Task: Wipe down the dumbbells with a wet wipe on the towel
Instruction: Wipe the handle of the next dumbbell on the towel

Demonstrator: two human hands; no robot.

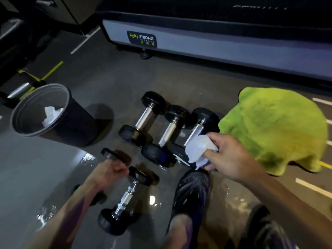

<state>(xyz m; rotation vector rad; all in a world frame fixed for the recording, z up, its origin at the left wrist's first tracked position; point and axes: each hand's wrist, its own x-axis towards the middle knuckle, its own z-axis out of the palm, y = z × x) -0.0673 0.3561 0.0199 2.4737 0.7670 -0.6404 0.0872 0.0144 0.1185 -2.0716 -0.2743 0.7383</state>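
Three black dumbbells with chrome handles lie side by side on the floor: a left one (143,118), a middle one (168,133) and a right one (196,131). My right hand (228,159) holds a crumpled white wet wipe (198,150) just over the near end of the right dumbbell. My left hand (107,170) is closed around the handle of a small dumbbell (107,154), whose far black head sticks out past my fingers. Another dumbbell (125,200) lies on the floor right beside that hand. A fluffy lime-green towel (276,128) lies bunched on the floor to the right, with nothing on it.
A black waste bin (59,121) with a used white wipe inside stands to the left. A treadmill base (215,45) runs along the back. My black shoe (190,194) rests on the glossy, wet-looking floor near the bottom centre. More gym equipment fills the far left.
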